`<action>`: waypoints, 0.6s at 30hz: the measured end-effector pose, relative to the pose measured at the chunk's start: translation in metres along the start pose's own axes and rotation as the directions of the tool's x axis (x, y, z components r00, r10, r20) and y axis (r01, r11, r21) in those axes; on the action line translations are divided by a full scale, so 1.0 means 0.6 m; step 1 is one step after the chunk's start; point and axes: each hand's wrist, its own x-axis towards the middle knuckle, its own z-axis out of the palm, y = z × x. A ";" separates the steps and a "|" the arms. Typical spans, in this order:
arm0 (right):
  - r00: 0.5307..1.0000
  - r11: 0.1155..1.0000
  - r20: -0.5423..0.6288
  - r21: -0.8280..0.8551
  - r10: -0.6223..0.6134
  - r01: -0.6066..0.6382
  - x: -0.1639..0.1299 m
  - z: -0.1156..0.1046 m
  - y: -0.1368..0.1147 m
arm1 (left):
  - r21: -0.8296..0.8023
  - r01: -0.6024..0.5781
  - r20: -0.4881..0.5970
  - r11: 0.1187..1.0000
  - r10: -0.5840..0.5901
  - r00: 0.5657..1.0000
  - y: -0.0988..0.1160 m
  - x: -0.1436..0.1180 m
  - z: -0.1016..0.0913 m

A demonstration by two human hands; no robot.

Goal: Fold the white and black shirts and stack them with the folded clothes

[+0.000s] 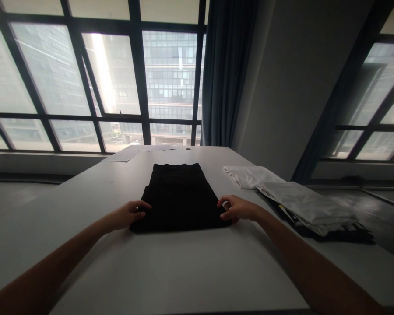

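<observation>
A folded black garment (179,194) lies flat in the middle of the white table (170,267). My left hand (128,214) rests at its near left corner, fingers curled onto the cloth's edge. My right hand (237,208) sits at the near right corner, fingertips pinching the edge of the fabric. Both forearms stretch across the table toward it.
A stack of folded white and dark clothes (302,205) lies on the table's right side. Sheets of paper (131,153) sit at the far left edge. Large windows and a dark curtain (226,74) stand beyond the table.
</observation>
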 end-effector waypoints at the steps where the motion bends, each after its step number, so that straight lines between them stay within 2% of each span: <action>1: 1.000 1.000 -0.006 -0.008 0.002 -0.002 0.000 -0.001 -0.001 | 0.012 -0.005 -0.006 1.000 0.005 1.000 0.000 0.000 0.001; 6: 0.996 0.999 -0.085 0.025 -0.028 0.031 0.012 0.010 0.001 | 0.073 -0.142 -0.017 0.987 0.144 0.989 0.004 -0.002 -0.002; 9: 0.981 0.995 -0.171 0.016 -0.094 0.098 0.030 0.022 0.009 | 0.088 -0.166 -0.040 0.982 0.170 0.985 0.004 -0.002 0.002; 12: 0.941 0.978 -0.267 -0.088 -0.207 0.191 0.042 0.029 0.015 | 0.057 -0.153 -0.087 0.987 0.158 0.984 0.007 -0.002 0.010; 14: 0.921 0.961 -0.290 -0.168 -0.259 0.217 0.045 0.027 0.016 | 0.058 -0.162 -0.125 0.985 0.168 0.978 0.010 -0.003 0.013; 18: 0.908 0.943 -0.325 -0.284 -0.264 0.173 0.038 0.019 0.009 | 0.062 -0.150 -0.151 0.987 0.158 0.976 0.014 -0.003 0.011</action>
